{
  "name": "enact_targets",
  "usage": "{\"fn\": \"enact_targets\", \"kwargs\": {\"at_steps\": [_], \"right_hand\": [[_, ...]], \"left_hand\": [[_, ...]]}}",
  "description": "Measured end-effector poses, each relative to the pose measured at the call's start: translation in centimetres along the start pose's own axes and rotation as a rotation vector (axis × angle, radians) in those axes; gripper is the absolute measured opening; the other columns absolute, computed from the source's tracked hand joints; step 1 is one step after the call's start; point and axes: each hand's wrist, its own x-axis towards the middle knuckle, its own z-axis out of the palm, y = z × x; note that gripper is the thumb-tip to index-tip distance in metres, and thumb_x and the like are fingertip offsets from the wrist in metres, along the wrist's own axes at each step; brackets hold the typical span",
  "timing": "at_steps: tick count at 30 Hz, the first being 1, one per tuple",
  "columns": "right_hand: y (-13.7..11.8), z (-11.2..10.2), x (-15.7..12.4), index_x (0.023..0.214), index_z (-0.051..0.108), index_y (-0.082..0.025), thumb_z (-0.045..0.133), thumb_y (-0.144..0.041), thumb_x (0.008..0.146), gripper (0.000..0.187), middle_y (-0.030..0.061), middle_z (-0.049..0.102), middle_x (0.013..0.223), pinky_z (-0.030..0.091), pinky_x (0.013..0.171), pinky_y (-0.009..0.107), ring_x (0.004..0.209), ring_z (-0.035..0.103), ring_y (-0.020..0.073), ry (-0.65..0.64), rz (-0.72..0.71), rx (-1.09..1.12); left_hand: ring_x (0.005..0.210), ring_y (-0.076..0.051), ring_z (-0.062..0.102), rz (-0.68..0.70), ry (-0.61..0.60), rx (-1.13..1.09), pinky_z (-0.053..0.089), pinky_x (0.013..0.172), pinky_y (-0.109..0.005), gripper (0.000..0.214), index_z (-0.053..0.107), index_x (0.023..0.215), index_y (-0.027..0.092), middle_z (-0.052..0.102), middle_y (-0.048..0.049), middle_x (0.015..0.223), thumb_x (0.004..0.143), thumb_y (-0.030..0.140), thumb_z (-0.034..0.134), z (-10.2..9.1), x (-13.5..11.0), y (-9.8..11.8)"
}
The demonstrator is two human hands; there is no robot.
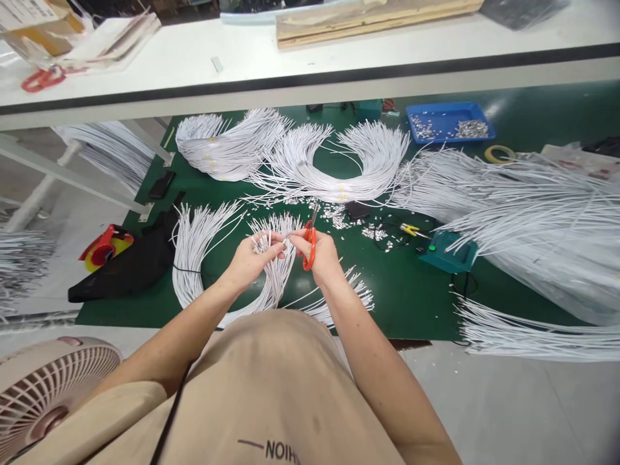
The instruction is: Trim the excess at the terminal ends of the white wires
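Close to the table's front, my left hand [252, 259] is closed around the ends of several white wires [278, 271], part of a curved bundle. My right hand [320, 256] has red-handled scissors [310, 248] hooked in it, the blades pointing away from me. Its thumb and fingertips pinch near a wire end beside my left fingertips; the exact contact is too small to make out. Another curved wire bundle [188, 258] lies left of my hands. Small metal pieces [336, 215] are scattered on the green table just beyond the scissors.
A blue tray [450, 137] holds small metal parts at the back. Large wire bundles [339, 177] lie across the far side and right. A teal device [450, 250] and yellow-handled pliers [411, 229] are at right. A white shelf [242, 58] overhangs the back; a fan [53, 394] stands lower left.
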Motion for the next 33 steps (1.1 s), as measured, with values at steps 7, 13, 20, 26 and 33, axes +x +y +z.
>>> {"fn": "enact_targets", "kwargs": {"at_steps": [7,13,20,26,33], "right_hand": [[1.2,0.3,0.1,0.073,0.065,-0.014,0.065,-0.041,0.061,0.030,-0.0042,0.046,0.050,0.035,0.049,0.022,0.047,0.042,0.0079,-0.020,0.091,0.171],[0.6,0.2,-0.5,0.072,0.066,-0.016,0.062,-0.044,0.066,0.029,-0.0015,0.055,0.058,0.039,0.055,0.023,0.054,0.047,0.0093,0.054,-0.057,0.014],[1.1,0.3,-0.1,0.075,0.068,-0.016,0.062,-0.039,0.063,0.027,0.0005,0.061,0.061,0.042,0.061,0.025,0.060,0.054,0.0131,0.124,-0.056,-0.108],[1.9,-0.5,0.2,0.078,0.068,-0.015,0.056,-0.043,0.068,0.032,0.0013,0.062,0.064,0.041,0.061,0.024,0.061,0.053,0.0129,0.293,-0.085,-0.182],[1.3,0.4,-0.7,0.076,0.067,-0.017,0.057,-0.037,0.070,0.023,0.0011,0.064,0.069,0.042,0.063,0.024,0.065,0.056,0.0140,0.112,-0.185,-0.274]], "left_hand": [[0.061,-0.011,0.056,-0.064,-0.107,-0.191,0.043,0.066,-0.027,0.039,0.054,0.097,0.017,0.060,0.0013,0.068,0.065,0.033,0.070,-0.2,0.3,-0.3],[0.064,-0.011,0.056,-0.011,-0.008,-0.119,0.041,0.066,-0.025,0.041,0.054,0.096,0.017,0.060,0.0021,0.070,0.061,0.028,0.073,-0.2,0.6,-0.4],[0.063,-0.012,0.058,-0.051,-0.034,-0.115,0.042,0.064,-0.026,0.037,0.054,0.093,0.017,0.061,0.0016,0.069,0.063,0.030,0.072,-0.1,0.5,-0.3],[0.064,-0.014,0.060,-0.073,-0.052,-0.152,0.043,0.066,-0.027,0.037,0.054,0.087,0.016,0.062,0.0007,0.067,0.060,0.031,0.074,-0.1,0.5,-0.2],[0.067,-0.014,0.060,-0.057,-0.039,-0.162,0.045,0.069,-0.029,0.032,0.056,0.080,0.016,0.060,0.0013,0.069,0.058,0.028,0.076,0.1,0.5,-0.3]]}}
